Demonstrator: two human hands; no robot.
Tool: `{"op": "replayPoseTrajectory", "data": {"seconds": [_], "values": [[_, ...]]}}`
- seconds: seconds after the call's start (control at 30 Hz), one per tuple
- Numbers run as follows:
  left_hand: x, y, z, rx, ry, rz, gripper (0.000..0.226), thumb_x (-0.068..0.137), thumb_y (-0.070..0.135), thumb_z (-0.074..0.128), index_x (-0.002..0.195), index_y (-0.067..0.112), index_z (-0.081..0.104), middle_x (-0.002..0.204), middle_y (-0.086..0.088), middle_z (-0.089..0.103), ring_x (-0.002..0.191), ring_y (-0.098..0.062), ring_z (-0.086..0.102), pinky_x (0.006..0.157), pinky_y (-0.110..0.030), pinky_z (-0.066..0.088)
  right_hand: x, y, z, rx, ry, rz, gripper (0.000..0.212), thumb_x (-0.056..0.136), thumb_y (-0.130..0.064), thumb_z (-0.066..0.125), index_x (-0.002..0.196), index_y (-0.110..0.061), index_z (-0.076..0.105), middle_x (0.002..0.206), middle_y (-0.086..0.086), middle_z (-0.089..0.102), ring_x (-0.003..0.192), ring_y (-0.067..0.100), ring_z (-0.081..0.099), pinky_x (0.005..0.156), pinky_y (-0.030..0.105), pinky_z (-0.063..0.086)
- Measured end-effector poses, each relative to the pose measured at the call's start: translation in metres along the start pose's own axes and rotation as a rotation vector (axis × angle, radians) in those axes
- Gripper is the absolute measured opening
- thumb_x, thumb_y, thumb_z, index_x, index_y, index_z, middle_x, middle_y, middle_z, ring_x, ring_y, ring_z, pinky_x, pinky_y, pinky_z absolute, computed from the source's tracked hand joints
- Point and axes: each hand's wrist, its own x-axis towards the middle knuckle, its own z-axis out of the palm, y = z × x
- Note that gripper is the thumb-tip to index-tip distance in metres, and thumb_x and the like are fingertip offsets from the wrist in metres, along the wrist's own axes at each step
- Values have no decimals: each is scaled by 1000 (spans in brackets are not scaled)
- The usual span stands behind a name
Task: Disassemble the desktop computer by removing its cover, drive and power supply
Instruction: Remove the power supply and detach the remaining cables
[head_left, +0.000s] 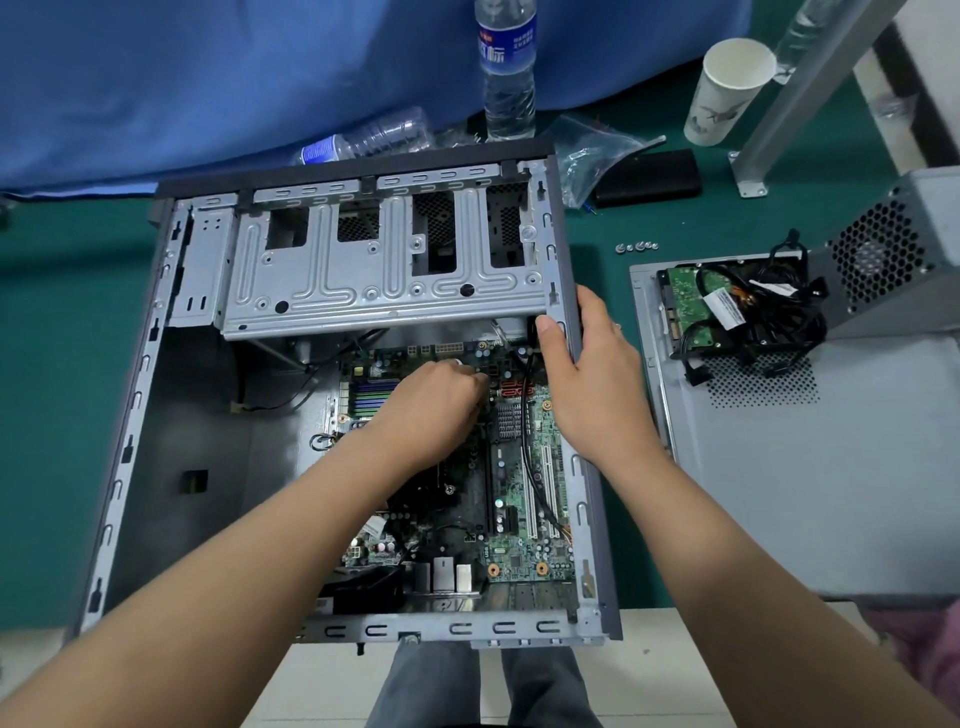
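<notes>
The computer case is laid open on the green table. Inside it, a green board is seen at the bottom, and a grey metal cage is fixed across the top. The left hand is reached down onto the board with its fingers curled; what is pinched under them cannot be seen. The right hand is wrapped over the case's right wall, thumb inside and fingers outside.

To the right, the flat grey cover is laid on the table. One drive and a bunch of black cables are rested on it. One grey power box is set at its far end.

Four small screws are lined up near the cover. Two water bottles are seen behind the case: one standing, one lying down. One paper cup is stood nearby.
</notes>
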Motion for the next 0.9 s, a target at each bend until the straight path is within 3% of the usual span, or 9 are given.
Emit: {"op": "replayPoseTrajectory", "data": {"seconds": [0.2, 0.37, 0.53, 0.63, 0.8, 0.9], "values": [[5, -10, -8, 23, -115, 74, 18, 97, 21, 47, 106, 8, 55, 96, -16, 63, 89, -36, 61, 65, -37, 40, 0, 0, 0, 6, 10, -6, 51, 98, -39, 39, 144, -16, 32, 135, 3, 51, 124, 21, 43, 101, 32, 36], [7, -8, -8, 33, -69, 41, 24, 96, 28, 50, 106, 9, 60, 96, -17, 65, 91, -37, 62, 66, -33, 35, 1, 0, 0, 3, 4, 0, 52, 98, -40, 38, 144, -16, 31, 137, 3, 49, 127, 21, 42, 104, 34, 36], [11, 0, -8, -59, -56, -118, 24, 95, 18, 47, 75, 6, 50, 71, -14, 50, 72, -36, 54, 60, -33, 35, -1, 0, 0, 8, 10, 1, 51, 98, -39, 39, 143, -17, 33, 134, 4, 52, 123, 21, 44, 100, 31, 36], [16, 3, -9, -115, -57, -219, 26, 93, 13, 45, 68, 7, 41, 64, -11, 38, 67, -34, 45, 59, -33, 33, 0, 0, 0, 11, 13, -6, 49, 98, -38, 40, 142, -17, 34, 132, 3, 53, 120, 20, 45, 95, 28, 35], [18, 3, -10, -186, -103, -237, 28, 97, 27, 47, 76, 9, 45, 78, -14, 49, 79, -38, 54, 65, -35, 38, 0, 0, 0, 7, 11, -9, 50, 98, -38, 39, 143, -16, 34, 133, 3, 52, 123, 21, 43, 99, 30, 35], [12, -1, -8, -219, -143, -144, 15, 92, 17, 51, 97, 3, 51, 95, -19, 63, 91, -38, 59, 75, -41, 48, 0, 0, 0, 4, 6, -7, 51, 98, -39, 39, 144, -16, 32, 136, 3, 51, 125, 21, 42, 102, 32, 36]]}}
